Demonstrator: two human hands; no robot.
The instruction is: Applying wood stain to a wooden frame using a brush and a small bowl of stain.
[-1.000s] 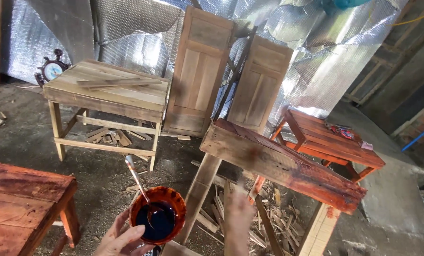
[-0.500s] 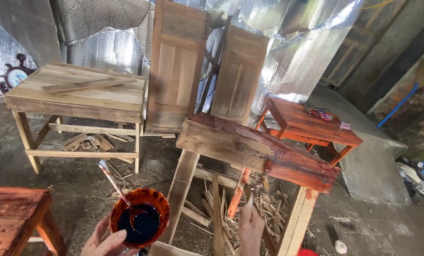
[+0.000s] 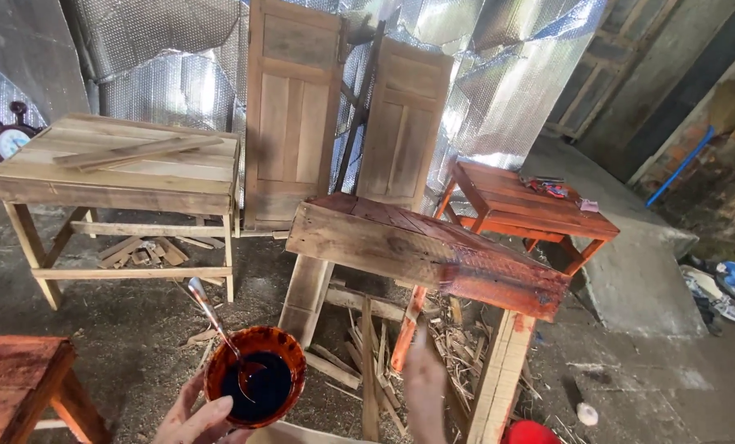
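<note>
My left hand (image 3: 196,418) holds a round bowl (image 3: 219,362) of dark stain at the bottom of the view. A metal handle (image 3: 209,314) sticks up out of the liquid, leaning left. My right hand (image 3: 425,386) is raised beside the bowl, blurred, with nothing visible in it. Just beyond both hands stands a wooden table (image 3: 367,242). Its right end (image 3: 507,284) is stained reddish and its left part is bare wood.
A bare wooden table (image 3: 121,164) stands at the left, an orange-stained one (image 3: 532,201) at the right, a reddish one (image 3: 14,378) at the lower left. Two wooden doors (image 3: 293,107) lean on the foil wall. Wood scraps (image 3: 367,353) litter the floor.
The view has swung right and closer to the half-stained table. The bowl stays in my left hand; my right hand has risen slightly beside it.
</note>
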